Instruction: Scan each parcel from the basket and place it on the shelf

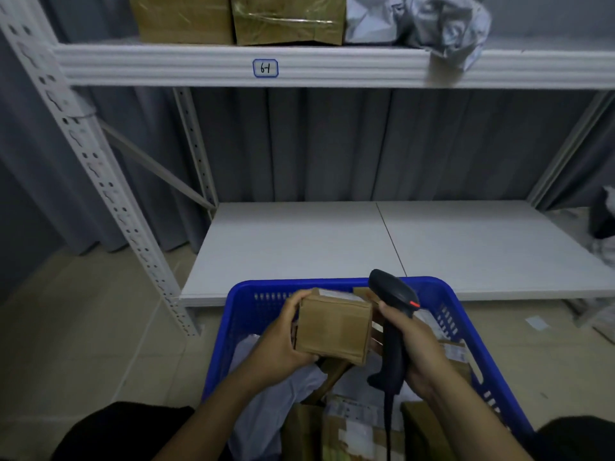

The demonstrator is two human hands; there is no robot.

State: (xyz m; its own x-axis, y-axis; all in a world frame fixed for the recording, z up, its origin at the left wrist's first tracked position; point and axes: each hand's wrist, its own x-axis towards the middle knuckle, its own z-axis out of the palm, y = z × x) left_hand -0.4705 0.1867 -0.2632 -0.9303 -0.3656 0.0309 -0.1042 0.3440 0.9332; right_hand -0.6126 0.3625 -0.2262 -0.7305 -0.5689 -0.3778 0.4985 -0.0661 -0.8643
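Observation:
My left hand (283,341) grips a small brown cardboard parcel (334,326) by its left side, held above the blue basket (462,307). Just right of the parcel, my right hand (416,347) holds a black handheld scanner (394,304) by its handle, its head raised with a small red light showing. Its cable hangs down into the basket. The basket holds several more parcels (349,424), brown boxes and grey bags. Behind the basket lies the white lower shelf board (332,247).
The upper shelf (332,66) carries a label reading 6-1, with two brown boxes (239,18) and crumpled grey bags (442,24) on it. A perforated white upright (83,144) stands at left. Grey bags (604,227) lie at the far right. Tiled floor surrounds the basket.

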